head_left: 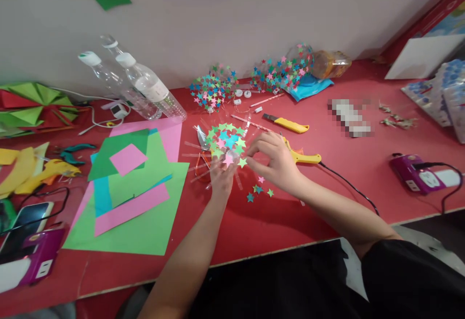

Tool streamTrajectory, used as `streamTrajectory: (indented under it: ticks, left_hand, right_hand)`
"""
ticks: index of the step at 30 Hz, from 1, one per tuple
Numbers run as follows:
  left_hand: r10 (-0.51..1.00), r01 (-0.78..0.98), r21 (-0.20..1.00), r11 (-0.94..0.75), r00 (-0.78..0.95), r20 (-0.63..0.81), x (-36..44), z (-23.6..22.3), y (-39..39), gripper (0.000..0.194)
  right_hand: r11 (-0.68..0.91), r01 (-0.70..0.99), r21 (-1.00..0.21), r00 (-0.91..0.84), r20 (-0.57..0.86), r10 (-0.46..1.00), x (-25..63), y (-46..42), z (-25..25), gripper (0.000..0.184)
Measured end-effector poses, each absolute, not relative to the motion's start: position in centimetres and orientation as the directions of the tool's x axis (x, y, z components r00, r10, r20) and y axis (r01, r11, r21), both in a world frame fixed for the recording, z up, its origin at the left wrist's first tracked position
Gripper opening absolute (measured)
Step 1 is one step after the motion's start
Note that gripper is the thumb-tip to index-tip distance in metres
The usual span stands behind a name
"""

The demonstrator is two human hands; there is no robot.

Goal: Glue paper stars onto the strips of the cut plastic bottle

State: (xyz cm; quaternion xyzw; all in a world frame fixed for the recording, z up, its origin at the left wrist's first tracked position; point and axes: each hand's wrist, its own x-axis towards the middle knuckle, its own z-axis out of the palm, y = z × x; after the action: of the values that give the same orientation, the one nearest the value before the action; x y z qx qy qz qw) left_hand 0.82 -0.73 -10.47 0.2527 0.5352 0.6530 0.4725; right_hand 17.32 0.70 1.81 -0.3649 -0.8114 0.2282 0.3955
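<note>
Over the red table (254, 222) my left hand (221, 176) grips from below a clear plastic craft piece with strips, covered in coloured paper stars (227, 141). My right hand (274, 160) is pinched at the right edge of that star piece, fingertips touching a star. A few loose paper stars (258, 190) lie on the table just under my right hand. Scissors (201, 137) lie partly behind the star piece.
Stacked green, pink and blue paper sheets (134, 193) lie left. Clear bottles (145, 86) lie at the back, with two finished star pieces (212, 86). A yellow box cutter (286, 124), a yellow glue gun (303, 157) with cord, purple power strips (417, 174) and a phone (25, 222) are nearby.
</note>
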Motion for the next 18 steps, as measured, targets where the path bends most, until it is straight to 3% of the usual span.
streamTrajectory:
  ticks: [7,18]
  left_hand:
    - [0.853,-0.328,0.942,-0.078,-0.510,-0.107,1.5,-9.6,-0.9,0.056]
    - [0.812,-0.348,0.937,0.024,-0.540,-0.221,1.8,-9.0,-0.4,0.049]
  right_hand:
    - [0.649,0.403,-0.645,-0.426,0.496,0.757,17.6,0.8,2.0,0.013]
    - [0.686,0.390,-0.614,-0.350,0.591,0.727,18.4,1.1,3.0,0.009]
